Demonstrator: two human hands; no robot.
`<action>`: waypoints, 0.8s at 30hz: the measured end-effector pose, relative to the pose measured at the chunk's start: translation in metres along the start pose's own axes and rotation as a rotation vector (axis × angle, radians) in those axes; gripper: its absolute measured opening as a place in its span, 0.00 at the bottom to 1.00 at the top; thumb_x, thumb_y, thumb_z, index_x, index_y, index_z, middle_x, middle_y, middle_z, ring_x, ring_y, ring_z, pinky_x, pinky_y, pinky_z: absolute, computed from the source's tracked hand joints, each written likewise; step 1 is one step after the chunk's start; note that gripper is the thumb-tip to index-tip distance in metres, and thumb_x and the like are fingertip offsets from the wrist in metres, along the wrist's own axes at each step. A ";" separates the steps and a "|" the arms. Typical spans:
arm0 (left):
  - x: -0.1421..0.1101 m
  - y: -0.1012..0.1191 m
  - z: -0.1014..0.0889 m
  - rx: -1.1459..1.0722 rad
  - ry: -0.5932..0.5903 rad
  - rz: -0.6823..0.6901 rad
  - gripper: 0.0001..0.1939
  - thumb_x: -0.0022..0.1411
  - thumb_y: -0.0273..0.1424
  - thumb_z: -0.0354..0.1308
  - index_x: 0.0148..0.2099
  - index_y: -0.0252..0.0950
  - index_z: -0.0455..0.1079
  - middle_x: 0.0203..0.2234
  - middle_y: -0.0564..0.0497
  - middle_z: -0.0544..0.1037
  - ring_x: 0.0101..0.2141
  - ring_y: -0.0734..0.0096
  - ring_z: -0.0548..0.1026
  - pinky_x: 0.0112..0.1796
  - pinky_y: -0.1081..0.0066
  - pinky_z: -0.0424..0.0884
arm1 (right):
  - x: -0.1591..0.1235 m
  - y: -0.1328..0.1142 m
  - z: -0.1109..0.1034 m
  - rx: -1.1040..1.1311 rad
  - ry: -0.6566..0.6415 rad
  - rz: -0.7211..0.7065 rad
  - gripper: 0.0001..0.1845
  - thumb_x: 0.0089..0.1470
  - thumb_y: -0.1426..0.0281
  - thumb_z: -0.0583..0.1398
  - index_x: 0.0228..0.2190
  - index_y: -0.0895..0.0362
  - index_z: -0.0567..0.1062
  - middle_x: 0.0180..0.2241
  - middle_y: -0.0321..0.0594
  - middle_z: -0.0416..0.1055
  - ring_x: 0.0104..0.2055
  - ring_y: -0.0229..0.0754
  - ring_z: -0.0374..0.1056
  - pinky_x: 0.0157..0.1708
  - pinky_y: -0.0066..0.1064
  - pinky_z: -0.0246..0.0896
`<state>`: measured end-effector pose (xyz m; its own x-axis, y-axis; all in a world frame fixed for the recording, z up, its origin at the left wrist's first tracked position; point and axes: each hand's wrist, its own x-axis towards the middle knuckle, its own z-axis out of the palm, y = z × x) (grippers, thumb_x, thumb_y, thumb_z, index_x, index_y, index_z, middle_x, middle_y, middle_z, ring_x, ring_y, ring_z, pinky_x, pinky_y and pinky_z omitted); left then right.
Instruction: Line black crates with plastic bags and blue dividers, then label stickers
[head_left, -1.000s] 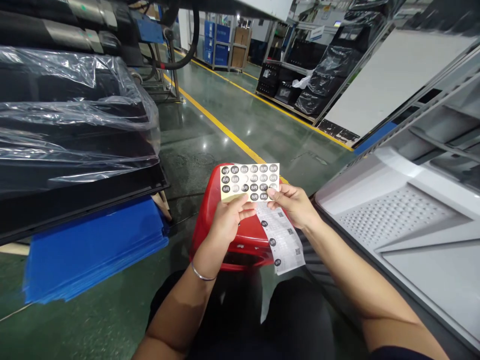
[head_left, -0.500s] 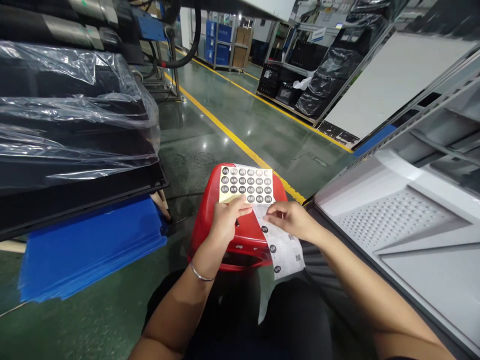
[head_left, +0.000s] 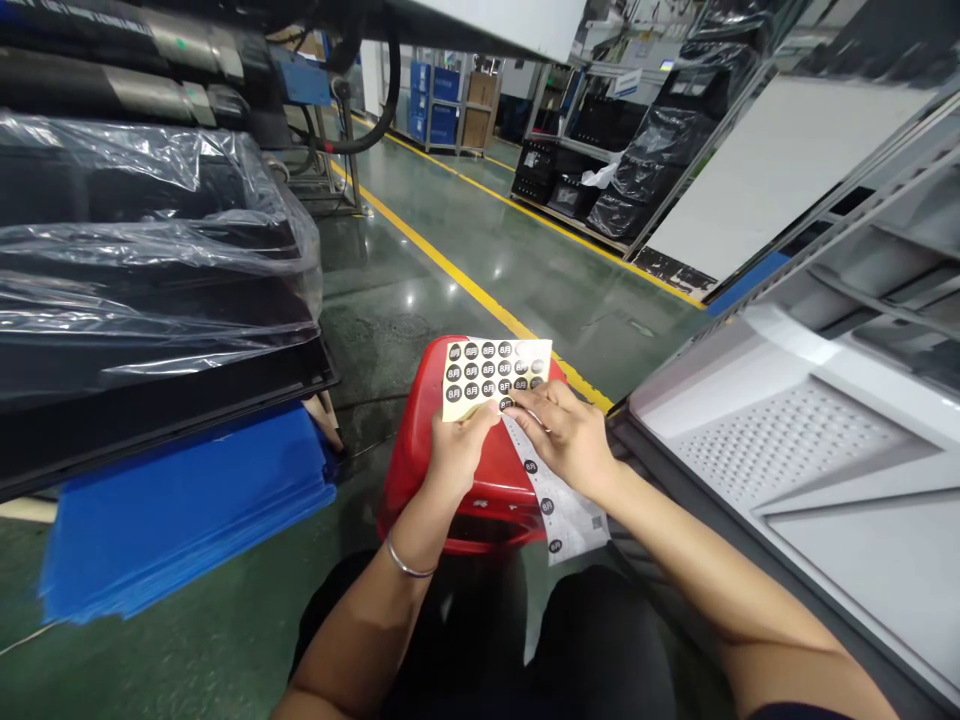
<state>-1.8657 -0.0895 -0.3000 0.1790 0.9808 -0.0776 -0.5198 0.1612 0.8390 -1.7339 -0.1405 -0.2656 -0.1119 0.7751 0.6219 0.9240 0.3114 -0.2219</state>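
Observation:
My left hand (head_left: pixel 456 452) pinches the lower edge of a yellow sticker sheet (head_left: pixel 489 374) covered with several round black stickers. A white label strip (head_left: pixel 564 508) with black dots and small codes hangs down from under both hands. My right hand (head_left: pixel 568 437) lies over the top of that strip, its fingertips pressed on the sticker sheet's lower right corner at a black sticker. All of this is held above a red plastic stool (head_left: pixel 420 462) in front of my knees.
A black rack with plastic-wrapped parts (head_left: pixel 150 270) stands at left, blue sheets (head_left: pixel 180 500) on the floor beneath it. A white moulded panel (head_left: pixel 810 450) lies at right. A yellow floor line (head_left: pixel 450 270) runs ahead toward distant shelving (head_left: pixel 450 90).
My right hand moved from the label strip back up to the sticker sheet's lower right corner. The sheet shifted slightly right and tilted. My left hand kept its grip.

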 end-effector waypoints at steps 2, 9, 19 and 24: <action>-0.002 -0.002 -0.001 -0.024 -0.045 0.017 0.13 0.47 0.29 0.66 0.38 0.33 0.75 0.37 0.46 0.80 0.41 0.60 0.77 0.45 0.64 0.73 | 0.002 0.000 0.002 0.019 -0.020 0.025 0.13 0.58 0.64 0.57 0.42 0.55 0.78 0.32 0.43 0.72 0.33 0.37 0.70 0.32 0.27 0.67; -0.005 -0.005 -0.002 0.084 -0.113 0.124 0.11 0.53 0.30 0.63 0.40 0.35 0.76 0.41 0.47 0.80 0.45 0.63 0.76 0.50 0.66 0.70 | 0.001 0.001 0.001 0.095 -0.001 -0.070 0.10 0.59 0.69 0.57 0.35 0.55 0.79 0.29 0.40 0.73 0.30 0.35 0.70 0.30 0.26 0.66; -0.001 -0.001 0.003 -0.020 0.098 -0.014 0.16 0.48 0.33 0.67 0.40 0.32 0.74 0.40 0.44 0.80 0.43 0.59 0.77 0.42 0.66 0.74 | 0.014 0.019 -0.009 0.455 -0.253 0.110 0.13 0.57 0.61 0.57 0.29 0.57 0.73 0.26 0.38 0.67 0.27 0.34 0.62 0.26 0.27 0.59; 0.015 0.007 -0.009 -0.074 0.276 0.061 0.18 0.48 0.32 0.67 0.42 0.35 0.72 0.42 0.45 0.79 0.42 0.61 0.77 0.35 0.71 0.75 | 0.020 0.058 -0.004 0.611 -0.672 0.389 0.21 0.51 0.53 0.59 0.28 0.59 0.70 0.25 0.36 0.66 0.27 0.34 0.60 0.29 0.29 0.59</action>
<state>-1.8744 -0.0723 -0.3000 -0.0830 0.9802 -0.1800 -0.5841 0.0985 0.8057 -1.6815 -0.1090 -0.2635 -0.1995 0.9757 -0.0903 0.6140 0.0526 -0.7876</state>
